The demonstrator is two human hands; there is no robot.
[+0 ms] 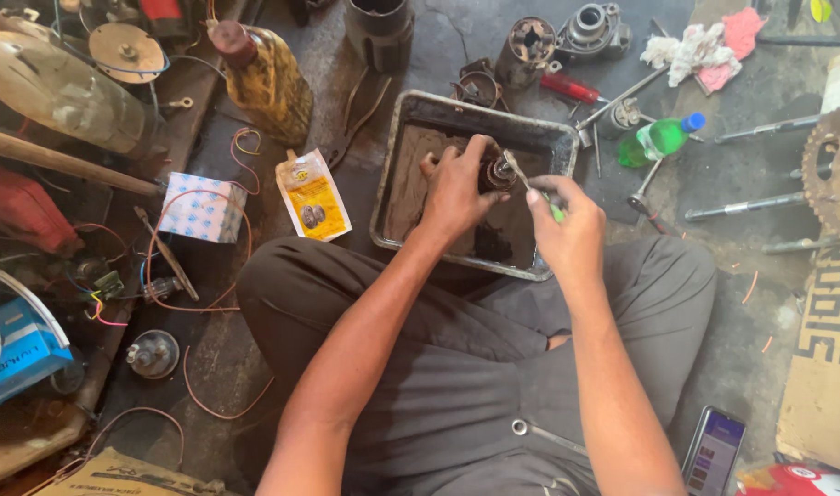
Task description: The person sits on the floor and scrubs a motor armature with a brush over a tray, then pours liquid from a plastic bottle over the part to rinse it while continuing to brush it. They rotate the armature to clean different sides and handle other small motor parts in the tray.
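Grimy metal part, small and round, sits gripped in the left hand above a dirty rectangular metal tray on the floor. Fingers of that hand curl around the part from the left, holding it over the tray's dark, oily inside. The right hand is closed around a thin tool with a green handle, and the tool's pale tip rests against the part. Both hands meet over the right half of the tray, just beyond the person's crossed legs in dark grey trousers.

Around the tray lies workshop clutter. To its left sit a small yellow and white packet, a white box with a blue pattern and loops of thin coloured wire. A stained yellow bottle with a red cap stands farther back on the left. Behind the tray are cylindrical metal motor parts and a red-handled screwdriver. To the right lie a green plastic bottle with a blue cap, a crumpled white and pink rag, long metal rods and a rusty toothed sprocket. A phone with a lit screen rests on the floor near the right knee.
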